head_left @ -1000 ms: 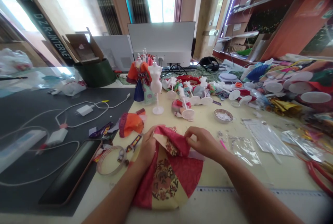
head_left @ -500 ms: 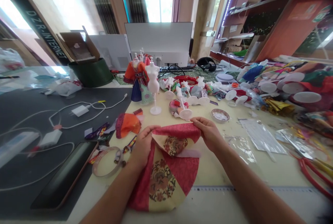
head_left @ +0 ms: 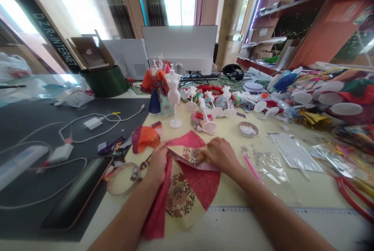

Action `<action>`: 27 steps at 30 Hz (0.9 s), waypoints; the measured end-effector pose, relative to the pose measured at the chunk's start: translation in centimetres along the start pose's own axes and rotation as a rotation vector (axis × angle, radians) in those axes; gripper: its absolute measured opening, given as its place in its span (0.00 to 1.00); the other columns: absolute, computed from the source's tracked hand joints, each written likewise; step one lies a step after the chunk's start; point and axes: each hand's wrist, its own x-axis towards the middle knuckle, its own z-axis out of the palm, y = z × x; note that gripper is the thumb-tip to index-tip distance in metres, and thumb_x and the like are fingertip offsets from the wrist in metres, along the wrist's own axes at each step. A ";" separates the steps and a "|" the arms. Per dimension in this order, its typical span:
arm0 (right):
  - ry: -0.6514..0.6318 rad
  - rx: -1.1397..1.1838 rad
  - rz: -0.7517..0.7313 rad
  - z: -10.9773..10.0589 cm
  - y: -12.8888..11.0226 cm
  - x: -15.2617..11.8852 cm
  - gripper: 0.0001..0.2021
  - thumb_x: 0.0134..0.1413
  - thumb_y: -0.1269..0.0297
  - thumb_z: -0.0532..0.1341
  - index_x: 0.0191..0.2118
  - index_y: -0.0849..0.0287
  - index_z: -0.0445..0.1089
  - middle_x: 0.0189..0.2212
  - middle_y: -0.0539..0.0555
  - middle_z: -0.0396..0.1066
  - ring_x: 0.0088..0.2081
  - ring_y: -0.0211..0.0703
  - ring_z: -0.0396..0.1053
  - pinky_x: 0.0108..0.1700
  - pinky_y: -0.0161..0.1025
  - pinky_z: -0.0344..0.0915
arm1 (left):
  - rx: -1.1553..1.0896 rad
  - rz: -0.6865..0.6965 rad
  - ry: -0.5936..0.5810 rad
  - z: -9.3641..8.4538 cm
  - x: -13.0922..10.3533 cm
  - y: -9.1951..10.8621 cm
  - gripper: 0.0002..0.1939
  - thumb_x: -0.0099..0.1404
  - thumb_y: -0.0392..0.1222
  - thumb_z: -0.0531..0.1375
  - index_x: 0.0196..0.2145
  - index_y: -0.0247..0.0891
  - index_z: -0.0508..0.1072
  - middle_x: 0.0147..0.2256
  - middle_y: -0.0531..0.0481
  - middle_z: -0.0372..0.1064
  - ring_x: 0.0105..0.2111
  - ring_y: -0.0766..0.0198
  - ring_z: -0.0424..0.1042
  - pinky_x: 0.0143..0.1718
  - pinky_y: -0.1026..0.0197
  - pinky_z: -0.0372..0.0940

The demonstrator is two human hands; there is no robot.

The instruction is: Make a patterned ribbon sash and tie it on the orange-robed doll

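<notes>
Both hands are on a piece of red and cream fabric (head_left: 201, 183) with round floral patches, its upper part folded over. My left hand (head_left: 159, 163) pinches the fabric's upper left edge, fingers closed. My right hand (head_left: 219, 153) has its fingers bent and pressed together on the folded part at the upper right, beside a floral patch. An orange cloth piece (head_left: 146, 139) lies just beyond my left hand. A roll of tape (head_left: 110, 183) rests left of my left wrist. Near my right forearm is a pink stick (head_left: 251, 168).
A white mini mannequin (head_left: 174, 95) stands behind the fabric, beside one in an orange dress (head_left: 155, 83). A ruler (head_left: 280, 210) lies in front. At right are a small dish (head_left: 248, 129), clear bags (head_left: 276, 177) and red-handled scissors (head_left: 347, 192). A black case (head_left: 77, 192) lies left.
My right hand has moved left and down, from the fabric's corner onto the fold. The top red part now spreads away from me, and the pink stick has come into sight.
</notes>
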 end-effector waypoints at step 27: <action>-0.268 -0.005 -0.158 -1.7 -2.7 -3.2 0.05 0.40 0.70 0.61 0.21 0.57 0.64 0.25 0.52 0.67 0.32 0.43 0.63 0.40 0.43 0.59 | 0.461 0.255 -0.024 -0.7 0.5 -0.3 0.15 0.54 0.37 0.57 0.40 0.37 0.75 0.38 0.47 0.74 0.36 0.61 0.71 0.41 0.63 0.62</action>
